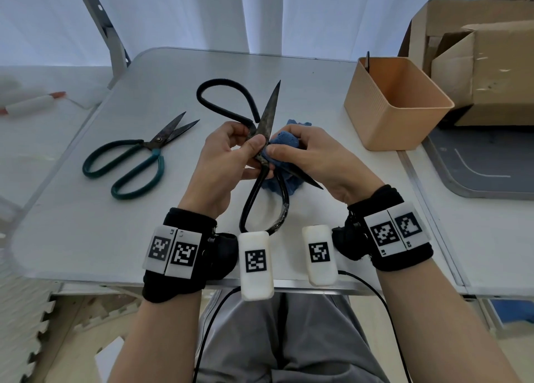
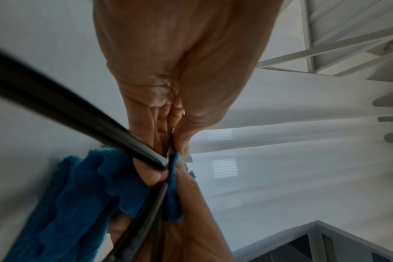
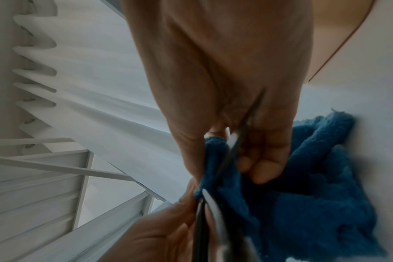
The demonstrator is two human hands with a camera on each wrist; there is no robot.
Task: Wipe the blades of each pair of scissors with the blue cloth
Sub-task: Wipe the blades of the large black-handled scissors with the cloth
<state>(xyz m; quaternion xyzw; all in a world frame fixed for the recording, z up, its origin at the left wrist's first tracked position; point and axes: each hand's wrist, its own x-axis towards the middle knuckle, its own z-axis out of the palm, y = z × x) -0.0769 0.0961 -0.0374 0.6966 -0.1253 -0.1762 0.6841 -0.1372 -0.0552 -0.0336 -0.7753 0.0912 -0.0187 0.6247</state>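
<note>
A large pair of black scissors (image 1: 270, 114) is held wide open above the table, one blade pointing up and away, the other down to the right. My left hand (image 1: 231, 154) grips it near the pivot, thumb on the upright blade. My right hand (image 1: 306, 151) pinches the blue cloth (image 1: 284, 141) round the blade by the pivot. In the left wrist view, the left hand (image 2: 180, 70) meets the black handle (image 2: 67, 109) and the cloth (image 2: 79, 195). In the right wrist view, the right hand (image 3: 224, 70) squeezes the cloth (image 3: 303, 195) on the blade (image 3: 200, 221). Green-handled scissors (image 1: 138, 157) lie to the left.
A beige plastic bin (image 1: 375, 128) stands at the table's right rear, a dark handle showing over its far rim. Cardboard boxes (image 1: 491, 64) sit beyond it. The white table (image 1: 86, 223) ends just under my wrists. A grey mat (image 1: 476, 174) lies to the right.
</note>
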